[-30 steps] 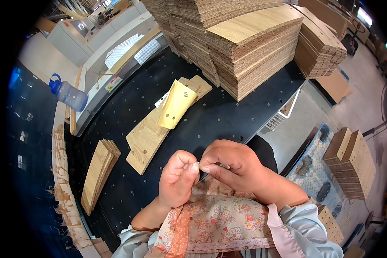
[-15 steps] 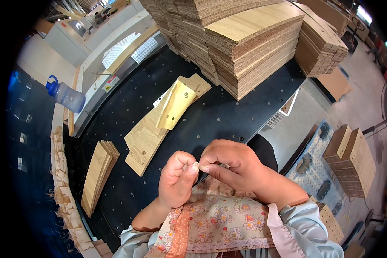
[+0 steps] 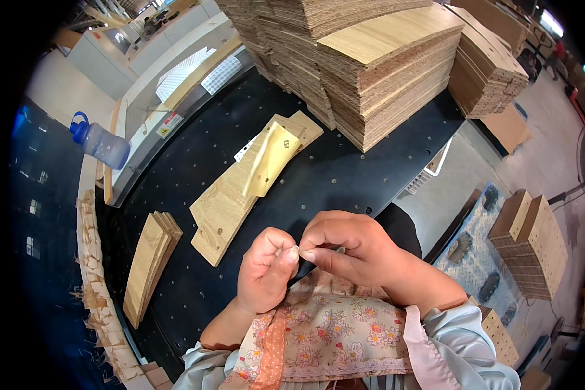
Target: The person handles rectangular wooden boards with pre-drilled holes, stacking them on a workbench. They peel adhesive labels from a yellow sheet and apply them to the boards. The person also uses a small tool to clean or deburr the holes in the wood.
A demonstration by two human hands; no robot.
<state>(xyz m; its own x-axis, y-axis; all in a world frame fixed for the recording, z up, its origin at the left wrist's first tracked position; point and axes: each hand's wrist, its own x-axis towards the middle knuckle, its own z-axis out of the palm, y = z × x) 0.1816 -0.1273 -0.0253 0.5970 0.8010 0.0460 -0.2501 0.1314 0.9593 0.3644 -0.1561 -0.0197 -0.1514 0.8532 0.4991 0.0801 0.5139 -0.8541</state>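
Note:
My left hand (image 3: 266,270) and my right hand (image 3: 351,250) meet above the near edge of the black table (image 3: 344,172). Thumb and forefinger of each are pinched together, tip against tip. Whatever sits between the fingertips is too small to make out. Beyond my hands lies a wood-grain board (image 3: 224,211) with drilled holes. A sheet of yellow paper (image 3: 273,159), curled along one side, rests on that board. To the left, a small stack of narrow wood-grain panels (image 3: 151,266) lies on the table.
Tall stacks of curved particle boards (image 3: 403,78) fill the table's far side. A blue-capped water bottle (image 3: 101,142) stands at the left. On the right are a white crate (image 3: 429,174), a worn blue surface (image 3: 478,250) and stacked drilled boards (image 3: 530,244).
My hands hold almost the same pinched pose. The view has shifted slightly, so the table and boards appear a little further right. Nothing else has visibly moved on the table.

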